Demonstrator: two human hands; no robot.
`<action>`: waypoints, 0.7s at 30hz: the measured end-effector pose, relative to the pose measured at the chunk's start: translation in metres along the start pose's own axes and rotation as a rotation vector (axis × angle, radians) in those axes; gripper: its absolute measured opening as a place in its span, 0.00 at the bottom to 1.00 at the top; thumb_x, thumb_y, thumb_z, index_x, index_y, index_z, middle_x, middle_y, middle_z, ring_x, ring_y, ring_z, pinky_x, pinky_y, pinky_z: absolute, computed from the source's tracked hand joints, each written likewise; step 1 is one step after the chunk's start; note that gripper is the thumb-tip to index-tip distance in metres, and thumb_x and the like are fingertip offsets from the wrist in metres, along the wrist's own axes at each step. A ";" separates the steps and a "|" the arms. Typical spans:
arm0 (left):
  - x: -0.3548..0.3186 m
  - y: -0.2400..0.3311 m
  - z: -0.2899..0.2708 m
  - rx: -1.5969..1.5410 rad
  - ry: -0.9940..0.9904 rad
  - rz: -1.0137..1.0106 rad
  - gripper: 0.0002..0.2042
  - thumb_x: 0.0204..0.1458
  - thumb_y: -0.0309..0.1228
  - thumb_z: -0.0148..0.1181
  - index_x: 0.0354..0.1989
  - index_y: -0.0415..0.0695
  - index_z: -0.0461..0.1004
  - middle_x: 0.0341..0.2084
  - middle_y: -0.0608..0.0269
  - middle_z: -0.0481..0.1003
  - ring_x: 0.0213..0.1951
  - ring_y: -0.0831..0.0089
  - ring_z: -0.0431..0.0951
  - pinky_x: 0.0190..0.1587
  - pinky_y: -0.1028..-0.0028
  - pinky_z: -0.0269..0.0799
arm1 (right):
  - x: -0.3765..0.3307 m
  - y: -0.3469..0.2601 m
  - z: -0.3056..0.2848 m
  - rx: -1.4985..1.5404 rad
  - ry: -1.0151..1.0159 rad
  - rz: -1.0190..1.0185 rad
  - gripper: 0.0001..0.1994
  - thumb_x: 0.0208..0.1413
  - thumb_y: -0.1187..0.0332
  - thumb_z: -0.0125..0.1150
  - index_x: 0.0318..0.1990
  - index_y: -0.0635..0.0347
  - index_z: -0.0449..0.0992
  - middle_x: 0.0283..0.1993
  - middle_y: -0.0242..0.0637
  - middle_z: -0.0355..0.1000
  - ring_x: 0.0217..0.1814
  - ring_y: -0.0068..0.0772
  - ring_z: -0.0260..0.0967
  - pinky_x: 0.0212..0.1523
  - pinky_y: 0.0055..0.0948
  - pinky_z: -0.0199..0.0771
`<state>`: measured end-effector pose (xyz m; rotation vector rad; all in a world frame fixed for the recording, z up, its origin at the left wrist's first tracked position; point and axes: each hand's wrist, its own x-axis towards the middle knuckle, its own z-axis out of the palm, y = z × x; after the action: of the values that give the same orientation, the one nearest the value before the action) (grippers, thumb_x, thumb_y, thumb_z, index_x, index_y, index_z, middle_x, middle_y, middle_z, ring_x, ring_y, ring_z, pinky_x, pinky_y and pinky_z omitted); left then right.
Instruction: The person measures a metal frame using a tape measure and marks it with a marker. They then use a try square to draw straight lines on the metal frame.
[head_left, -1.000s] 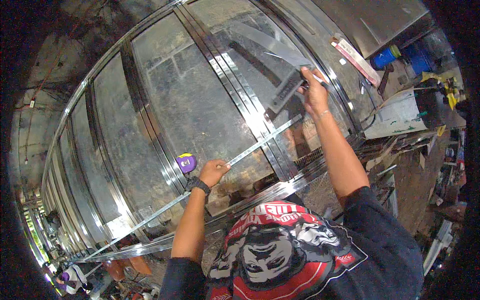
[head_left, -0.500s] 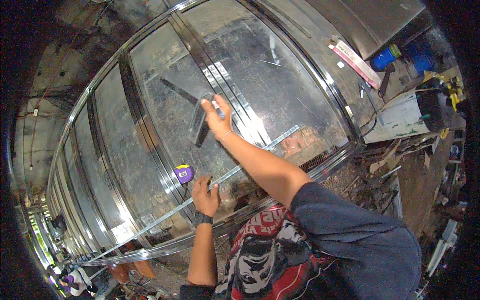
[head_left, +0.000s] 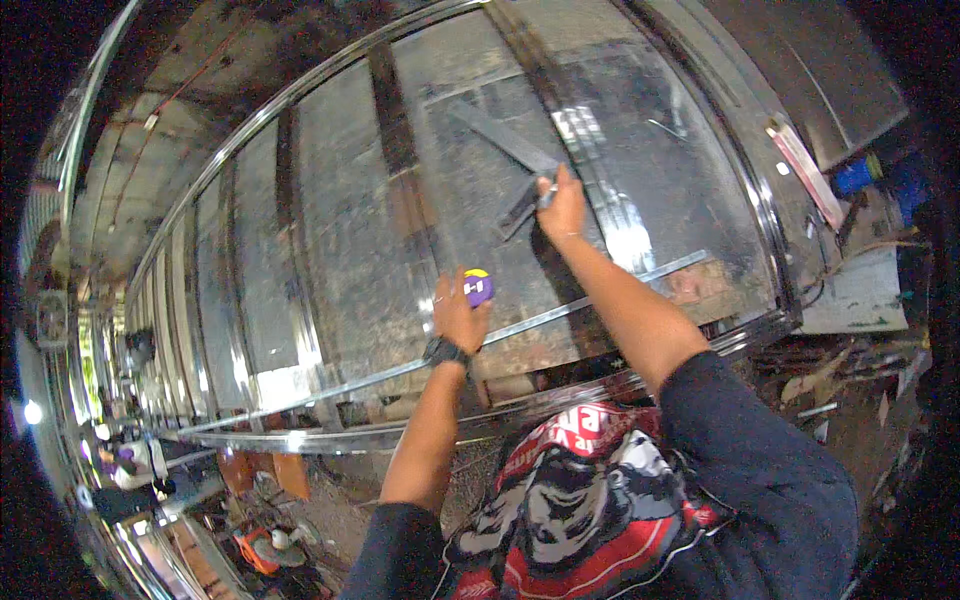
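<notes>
My left hand (head_left: 461, 318), with a dark watch at its wrist, has its fingers and thumb around a purple and yellow tape measure (head_left: 480, 289) on the dark sheet. My right hand (head_left: 563, 208) grips an L-shaped metal square (head_left: 515, 146) near its corner. A small pen-like marker (head_left: 547, 196) also shows between those fingers, partly hidden. Below both hands a long thin metal strip (head_left: 540, 322) runs across the frame, passing close to the left wrist and under the right forearm.
A large frame of shiny metal bars (head_left: 405, 150) lies over the dark sheet (head_left: 460, 200). Far right are a long pink and white box (head_left: 806, 172) and a blue can (head_left: 856, 174). Another person (head_left: 135, 465) is at the far left. An orange tool (head_left: 262, 550) lies below the frame.
My left hand has moved off the metal strip and up to the tape measure. My right hand still holds the square, which now lies turned at a different angle. The whole view has shifted.
</notes>
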<state>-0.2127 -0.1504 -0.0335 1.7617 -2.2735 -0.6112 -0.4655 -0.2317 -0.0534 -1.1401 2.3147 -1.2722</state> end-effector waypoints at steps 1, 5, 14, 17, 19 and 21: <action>0.006 0.003 -0.003 0.047 -0.044 -0.009 0.39 0.49 0.40 0.73 0.69 0.41 0.63 0.68 0.34 0.61 0.69 0.39 0.63 0.69 0.48 0.60 | -0.007 0.004 -0.006 0.027 0.101 -0.188 0.23 0.68 0.61 0.57 0.64 0.67 0.68 0.48 0.61 0.71 0.49 0.62 0.72 0.52 0.52 0.72; 0.020 -0.004 -0.009 0.354 -0.168 0.066 0.41 0.45 0.46 0.75 0.68 0.44 0.66 0.68 0.41 0.62 0.67 0.43 0.65 0.68 0.46 0.59 | -0.053 -0.014 -0.064 0.174 0.068 -0.384 0.19 0.69 0.61 0.57 0.60 0.65 0.72 0.48 0.57 0.74 0.49 0.58 0.74 0.52 0.48 0.72; 0.011 0.044 -0.031 -0.514 -0.389 0.441 0.41 0.42 0.27 0.73 0.68 0.52 0.60 0.53 0.55 0.72 0.55 0.52 0.75 0.50 0.61 0.77 | -0.162 0.020 -0.155 0.297 -0.167 -0.181 0.18 0.66 0.62 0.62 0.57 0.62 0.74 0.49 0.48 0.76 0.50 0.42 0.76 0.53 0.36 0.74; -0.022 0.091 -0.019 -1.176 -0.882 0.209 0.45 0.44 0.23 0.70 0.73 0.54 0.54 0.53 0.61 0.71 0.46 0.64 0.79 0.51 0.69 0.77 | -0.162 0.019 -0.184 0.487 -0.394 0.034 0.17 0.62 0.60 0.68 0.52 0.59 0.75 0.40 0.38 0.75 0.44 0.29 0.73 0.48 0.31 0.73; -0.043 0.112 -0.013 -1.431 -0.996 -0.031 0.47 0.48 0.27 0.72 0.76 0.55 0.49 0.59 0.58 0.68 0.52 0.64 0.77 0.50 0.66 0.79 | -0.163 0.024 -0.196 0.664 -0.475 0.135 0.16 0.62 0.62 0.69 0.51 0.57 0.74 0.38 0.32 0.72 0.42 0.24 0.71 0.45 0.27 0.73; -0.050 0.123 0.002 -1.653 -0.996 -0.292 0.46 0.58 0.37 0.69 0.79 0.57 0.43 0.56 0.56 0.72 0.52 0.63 0.78 0.48 0.64 0.80 | -0.162 0.027 -0.214 0.874 -0.629 0.321 0.14 0.61 0.67 0.70 0.50 0.55 0.72 0.39 0.26 0.71 0.40 0.20 0.71 0.42 0.23 0.73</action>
<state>-0.3080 -0.0765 0.0232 0.7915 -0.7425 -2.6823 -0.4919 0.0244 0.0278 -0.6713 1.2012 -1.3189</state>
